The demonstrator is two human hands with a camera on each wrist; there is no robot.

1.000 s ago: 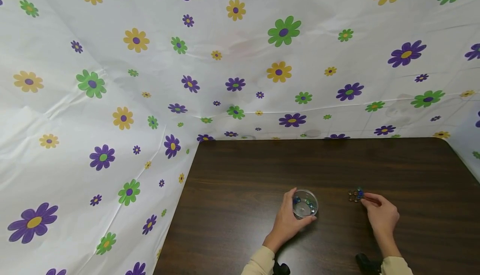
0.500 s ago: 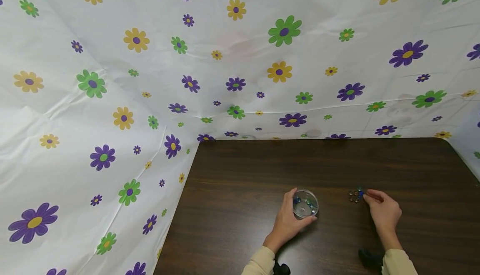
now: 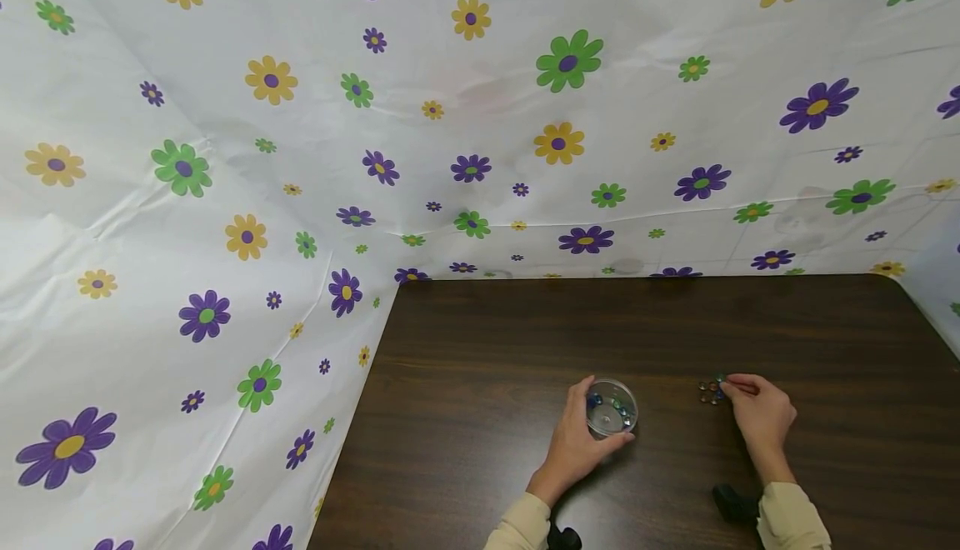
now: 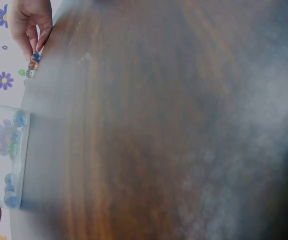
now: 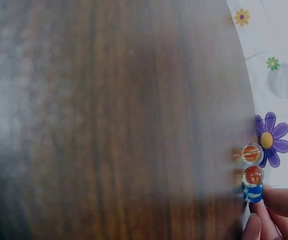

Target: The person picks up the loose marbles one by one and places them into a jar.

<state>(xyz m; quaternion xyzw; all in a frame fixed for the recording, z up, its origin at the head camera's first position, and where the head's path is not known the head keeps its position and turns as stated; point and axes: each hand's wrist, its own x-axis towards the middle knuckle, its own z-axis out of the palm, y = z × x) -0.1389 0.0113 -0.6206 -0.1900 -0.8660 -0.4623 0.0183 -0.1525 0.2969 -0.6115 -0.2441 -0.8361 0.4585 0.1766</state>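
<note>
A clear round cup (image 3: 606, 427) with several blue and green glass marbles inside stands on the table. My left hand (image 3: 573, 442) holds it, fingers and thumb around its sides; in the left wrist view the cup (image 4: 25, 155) shows at the left edge. To the right, my right hand (image 3: 761, 417) pinches a marble with fingertips and thumb at the edge of a small cluster of marbles (image 3: 703, 397). In the right wrist view a blue marble (image 5: 254, 193) is at the fingertips, beside an orange-swirled marble (image 5: 253, 175) and another clear-orange marble (image 5: 252, 153).
The dark wood table (image 3: 525, 333) reaches back to a white flowered cloth (image 3: 480, 117) that hangs behind and along the left side. Bare tabletop lies between the cup and the marble cluster.
My right hand shifts slightly right, then back left and a little farther toward the far side of the marble cluster. The left hand and cup stay still.
</note>
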